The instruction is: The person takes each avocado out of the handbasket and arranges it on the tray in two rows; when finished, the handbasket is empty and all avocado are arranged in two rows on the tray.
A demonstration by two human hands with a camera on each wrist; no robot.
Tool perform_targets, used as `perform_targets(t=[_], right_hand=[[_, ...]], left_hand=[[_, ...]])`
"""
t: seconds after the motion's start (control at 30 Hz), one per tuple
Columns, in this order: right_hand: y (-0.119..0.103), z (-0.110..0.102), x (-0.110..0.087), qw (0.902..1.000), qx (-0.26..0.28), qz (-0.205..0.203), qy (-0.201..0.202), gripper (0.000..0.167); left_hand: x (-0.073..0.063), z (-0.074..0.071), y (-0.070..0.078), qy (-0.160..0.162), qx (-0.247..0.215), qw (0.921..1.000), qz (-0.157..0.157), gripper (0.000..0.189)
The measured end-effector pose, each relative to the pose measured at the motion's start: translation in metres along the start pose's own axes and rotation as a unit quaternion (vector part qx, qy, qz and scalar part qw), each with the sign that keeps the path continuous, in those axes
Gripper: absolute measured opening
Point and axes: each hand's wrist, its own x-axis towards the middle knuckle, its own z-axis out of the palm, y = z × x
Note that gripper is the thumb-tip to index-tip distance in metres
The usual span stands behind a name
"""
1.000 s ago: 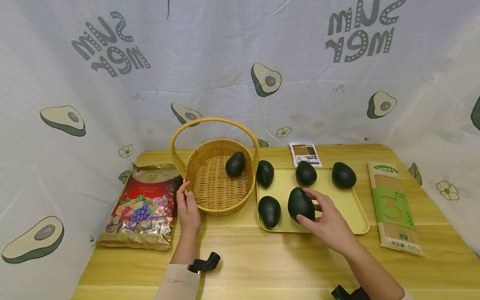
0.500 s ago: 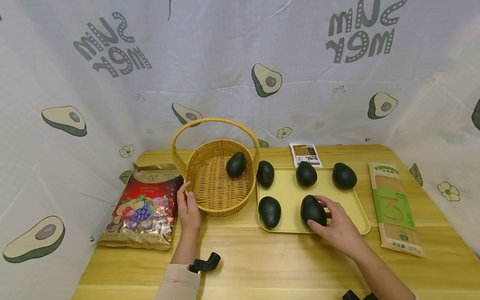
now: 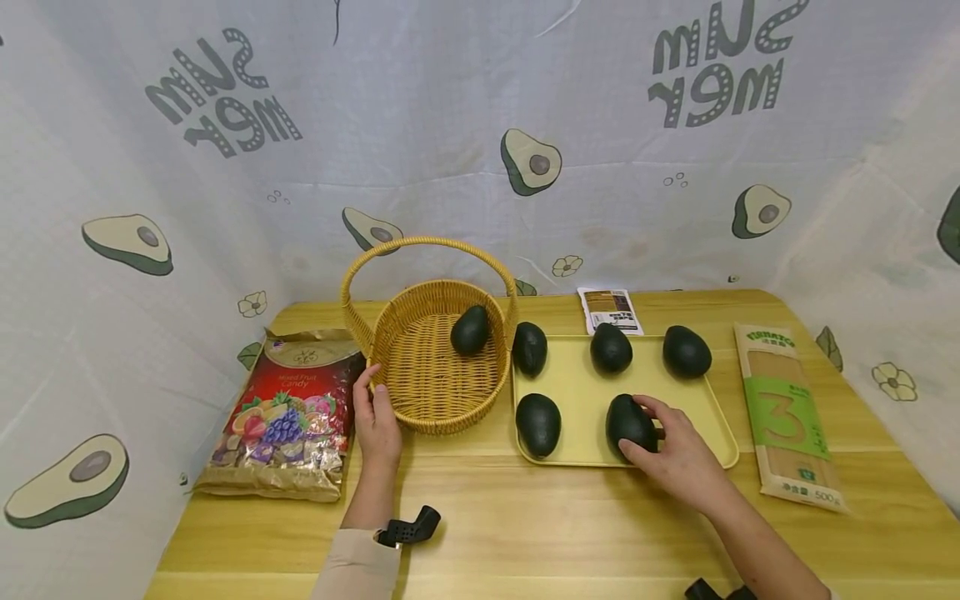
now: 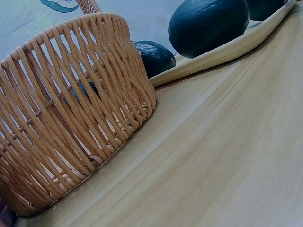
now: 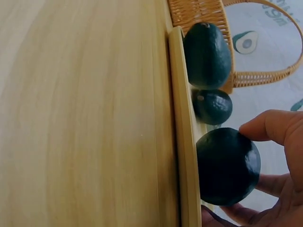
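In the head view my right hand (image 3: 677, 454) holds a dark green avocado (image 3: 631, 423) between thumb and fingers, low over the tray's front part. The right wrist view shows this avocado (image 5: 228, 166) beside the tray wall, with the thumb on one side and fingers on the other. My left hand (image 3: 377, 425) rests against the outer left side of a round wicker basket (image 3: 438, 421), its fingers fairly straight. One avocado (image 3: 470, 330) lies inside the basket. The yellow tray (image 3: 577, 392) also bears several other avocados, among them one (image 3: 538, 425) at its front left corner.
A red and gold bag of candy (image 3: 288, 417) lies left of the basket. Right of the tray lies a pack of noodles (image 3: 789, 417) with a green band. A small white packet (image 3: 610, 310) sits behind the tray. A printed curtain (image 3: 450, 125) hangs behind the table.
My right hand has moved right and toward the table's front with the avocado, then nearly stopped at the tray's front part. The left hand and the basket have stayed in place.
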Motion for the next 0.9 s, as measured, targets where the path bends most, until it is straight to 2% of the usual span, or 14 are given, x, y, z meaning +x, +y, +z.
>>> perform_targets(t=[0.43, 0.77, 0.9], right_hand=[[-0.0004, 0.0001, -0.0004, 1.0, 0.003, 0.006, -0.006, 0.076], [-0.0019, -0.0051, -0.0005, 0.9999, 0.002, 0.009, -0.007, 0.08], [-0.0078, -0.0086, -0.001, 0.9999, -0.004, -0.006, 0.014, 0.078]], left_hand=[[-0.0001, -0.0004, 0.0006, 0.0, 0.001, 0.9999, -0.012, 0.037], [-0.0014, 0.0, 0.001, 0.005, 0.008, 0.9999, 0.005, 0.038], [-0.0019, 0.0005, 0.0027, 0.003, 0.007, 0.9999, 0.007, 0.039]])
